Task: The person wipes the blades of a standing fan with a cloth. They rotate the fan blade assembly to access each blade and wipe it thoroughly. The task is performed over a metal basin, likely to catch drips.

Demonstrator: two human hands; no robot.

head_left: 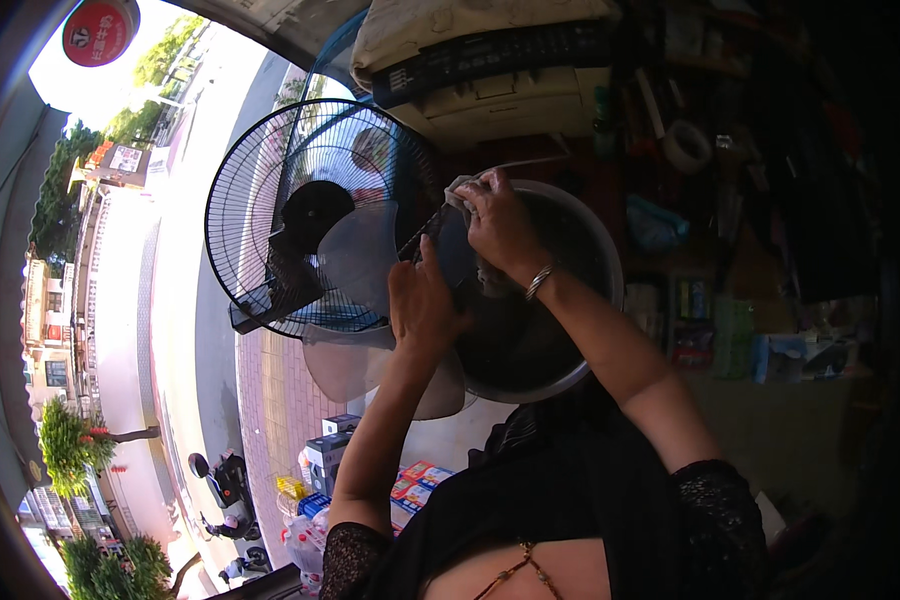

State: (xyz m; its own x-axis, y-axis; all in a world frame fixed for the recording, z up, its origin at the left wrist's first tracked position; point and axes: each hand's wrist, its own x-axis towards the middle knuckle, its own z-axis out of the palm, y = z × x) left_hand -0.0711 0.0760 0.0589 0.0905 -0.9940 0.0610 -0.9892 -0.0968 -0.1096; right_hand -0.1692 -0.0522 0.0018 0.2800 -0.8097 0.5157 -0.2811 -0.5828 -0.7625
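Observation:
A set of translucent grey fan blades lies between the fan cage and a round basin. My left hand is over the middle of the blades and grips them, its index finger pointing up; the hub is hidden beneath it. My right hand pinches a crumpled pale cloth at the upper edge of a blade, beside a thin dark strip whose nature I cannot make out. The basin, under my right wrist, has a pale rim and a dark inside.
A black wire fan cage stands left of my hands, its motor hub showing. Behind the basin sits a pale printer-like machine. Shaded shelves with a tape roll and small packages are at right. Boxes stand at lower left, by the street.

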